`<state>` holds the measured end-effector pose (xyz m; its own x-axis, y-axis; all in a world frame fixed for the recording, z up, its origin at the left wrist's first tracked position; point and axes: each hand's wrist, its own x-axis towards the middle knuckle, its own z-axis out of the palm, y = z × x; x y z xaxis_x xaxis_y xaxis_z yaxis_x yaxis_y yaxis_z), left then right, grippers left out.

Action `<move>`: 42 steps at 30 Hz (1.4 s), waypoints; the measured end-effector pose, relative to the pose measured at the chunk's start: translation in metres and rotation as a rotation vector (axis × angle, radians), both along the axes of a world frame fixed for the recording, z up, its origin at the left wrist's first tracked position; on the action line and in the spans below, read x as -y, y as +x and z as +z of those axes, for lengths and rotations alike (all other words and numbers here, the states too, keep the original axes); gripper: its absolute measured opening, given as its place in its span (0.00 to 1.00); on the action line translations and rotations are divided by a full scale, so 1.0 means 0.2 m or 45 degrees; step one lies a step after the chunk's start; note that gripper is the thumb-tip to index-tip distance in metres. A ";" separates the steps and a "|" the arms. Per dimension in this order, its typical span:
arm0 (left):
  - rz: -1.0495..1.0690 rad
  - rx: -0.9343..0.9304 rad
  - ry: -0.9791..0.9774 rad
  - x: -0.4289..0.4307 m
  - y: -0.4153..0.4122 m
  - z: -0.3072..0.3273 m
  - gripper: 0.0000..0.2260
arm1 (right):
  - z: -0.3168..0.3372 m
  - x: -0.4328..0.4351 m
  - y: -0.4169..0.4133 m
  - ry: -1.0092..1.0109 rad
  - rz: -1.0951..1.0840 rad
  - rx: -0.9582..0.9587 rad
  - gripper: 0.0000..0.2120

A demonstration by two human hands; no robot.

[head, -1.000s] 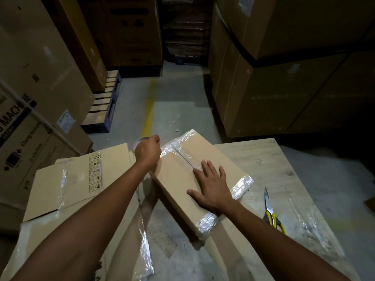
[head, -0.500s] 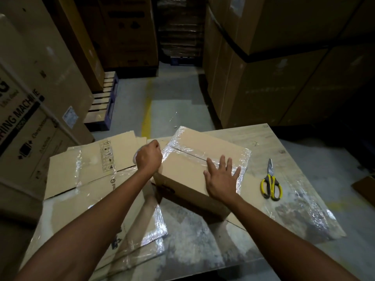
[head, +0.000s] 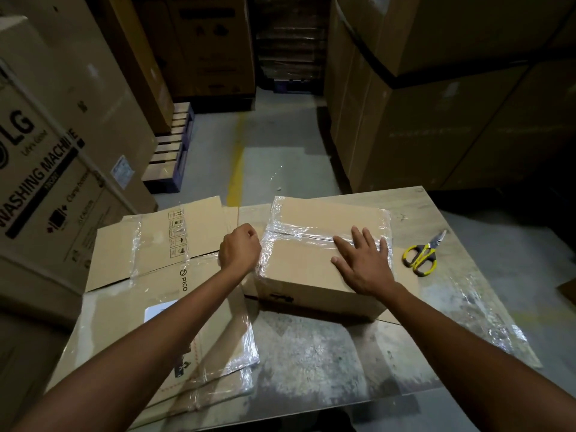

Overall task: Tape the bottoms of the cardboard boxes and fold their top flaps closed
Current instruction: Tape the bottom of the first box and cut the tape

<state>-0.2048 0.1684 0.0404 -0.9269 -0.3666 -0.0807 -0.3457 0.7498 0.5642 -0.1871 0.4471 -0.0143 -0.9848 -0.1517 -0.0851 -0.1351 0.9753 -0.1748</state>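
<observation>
At box's left edge: left grip (head: 240,249) curled into a fist, right against the box side. What it holds is hidden, so I can't tell if it's clamped on sthg or empty.
On box top: right grip (head: 366,263) lies flat, fingers straight & spread, pressing on the tape strip (head: 305,236) over the centre seam.
Box: box (head: 299,269) stands mid-tabletop, flaps shut on the upturned face, clear tape along the seam & down the left wall.
Progress: I judge this face is the bottom & its taping is nearly done. Can't see if the tape is cut. Flipping & folding the top flaps is left. Flat boxes (head: 156,251) to the left look unassembled, so most of the batch remains.
Scissors: scissors (head: 420,255) near the box's right side, not touching it, easy reach.
Edges/room: tabletop (head: 311,353) is bare on my side. Its far edge runs just behind the box, & the flat boxes cover its left part. Big cartons (head: 436,135) crowd both sides; floor aisle (head: 280,145) open ahead.
</observation>
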 end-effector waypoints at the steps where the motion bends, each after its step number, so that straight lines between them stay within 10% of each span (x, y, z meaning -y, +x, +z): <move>1: -0.005 0.000 0.011 -0.01 0.01 0.00 0.08 | 0.00 -0.02 -0.01 0.002 0.011 -0.004 0.28; 24: -0.025 0.001 0.434 0.05 -0.02 0.05 0.06 | 0.02 0.27 -0.05 -0.088 -0.017 -0.080 0.29; 35: -0.117 -0.226 0.876 -0.04 -0.27 0.26 0.10 | 0.20 0.79 -0.07 -0.949 -0.180 -0.176 0.35; 42: -0.237 -0.109 0.976 -0.04 -0.52 0.19 0.02 | 0.22 0.86 -0.13 -1.064 -0.538 -0.196 0.19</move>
<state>-0.3086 0.1756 0.0778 -0.9819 -0.0758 -0.1737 -0.1849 0.1824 0.9657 -0.2139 0.2760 0.0293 -0.9633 0.2671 0.0253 0.1207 0.5158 -0.8482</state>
